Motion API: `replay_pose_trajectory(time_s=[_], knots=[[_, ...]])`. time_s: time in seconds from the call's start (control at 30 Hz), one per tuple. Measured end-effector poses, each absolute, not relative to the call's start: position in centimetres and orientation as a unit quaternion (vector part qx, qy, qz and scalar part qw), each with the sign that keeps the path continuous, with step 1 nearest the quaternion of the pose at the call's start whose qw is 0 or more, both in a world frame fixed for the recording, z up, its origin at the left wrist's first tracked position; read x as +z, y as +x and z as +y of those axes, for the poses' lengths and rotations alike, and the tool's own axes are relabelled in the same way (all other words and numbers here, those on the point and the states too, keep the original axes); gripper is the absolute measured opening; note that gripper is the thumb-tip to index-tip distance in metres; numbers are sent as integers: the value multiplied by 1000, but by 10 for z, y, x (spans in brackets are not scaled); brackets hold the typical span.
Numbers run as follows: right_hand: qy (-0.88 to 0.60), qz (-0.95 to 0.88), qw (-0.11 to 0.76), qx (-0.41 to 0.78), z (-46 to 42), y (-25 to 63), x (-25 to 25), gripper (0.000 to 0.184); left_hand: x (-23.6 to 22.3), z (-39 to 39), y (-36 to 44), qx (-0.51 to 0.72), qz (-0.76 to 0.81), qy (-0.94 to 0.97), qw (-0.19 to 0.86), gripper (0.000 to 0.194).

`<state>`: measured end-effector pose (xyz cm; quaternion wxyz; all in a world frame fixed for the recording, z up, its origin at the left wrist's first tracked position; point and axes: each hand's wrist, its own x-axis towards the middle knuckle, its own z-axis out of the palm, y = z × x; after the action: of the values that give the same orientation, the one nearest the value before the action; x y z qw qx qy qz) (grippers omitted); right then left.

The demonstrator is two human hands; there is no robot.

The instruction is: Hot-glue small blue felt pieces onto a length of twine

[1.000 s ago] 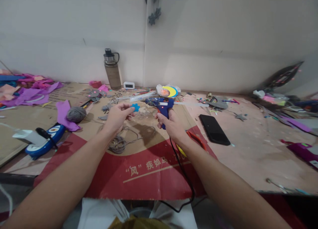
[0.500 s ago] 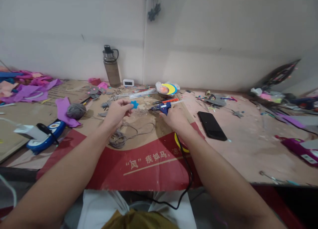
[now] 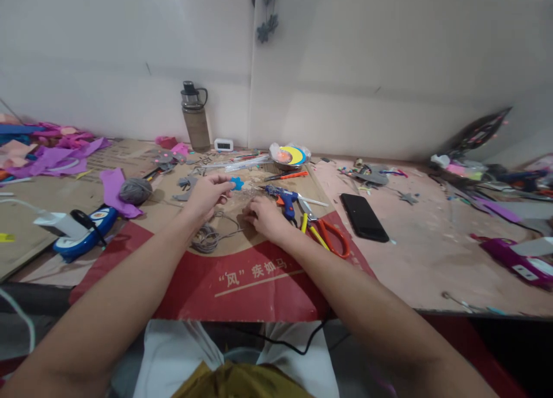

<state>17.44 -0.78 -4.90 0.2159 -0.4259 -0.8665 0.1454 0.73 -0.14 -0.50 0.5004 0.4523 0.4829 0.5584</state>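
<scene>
Left hand (image 3: 205, 195) pinches a blue star (image 3: 237, 184); right hand (image 3: 265, 216), grip unclear, seemingly reaches for string (image 3: 205, 247), calling for delicate fingers.

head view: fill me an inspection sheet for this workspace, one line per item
Surface: red-and-brown cardboard on a pinkish tabletop.
Things at hand: blue flower-shaped piece held up; blue glue gun set down beside the right hand.
Clutter: coiled grey yarn, grey yarn ball, purple scraps, black phone.
Hands: left hand pinches the blue flower-shaped piece; right hand near the cardboard, grip unclear.
Cables: black cable below the front edge; white adapter on the blue power strip.
Surroundings: pale wall behind, bottle before it; co-workers: nothing seen.
</scene>
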Motion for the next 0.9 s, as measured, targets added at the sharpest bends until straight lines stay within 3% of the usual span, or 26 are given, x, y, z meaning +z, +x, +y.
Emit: replay_pose_trajectory(time_s=[0.1, 0.27, 0.4, 0.9], knots=[[-463, -834, 251, 163, -7, 175, -46, 11, -8, -1, 7, 548, 484, 470, 494, 16], [-444, -763, 401, 244, -10, 186, -31, 8, -9, -3, 10, 521, 496, 498, 484, 15], [-420, -733, 466, 261, -14, 189, -21, 9, -9, -7, 15, 500, 487, 520, 493, 15], [-422, -768, 464, 126, -17, 194, -18, 8, -7, -15, 22, 447, 513, 571, 460, 22]])
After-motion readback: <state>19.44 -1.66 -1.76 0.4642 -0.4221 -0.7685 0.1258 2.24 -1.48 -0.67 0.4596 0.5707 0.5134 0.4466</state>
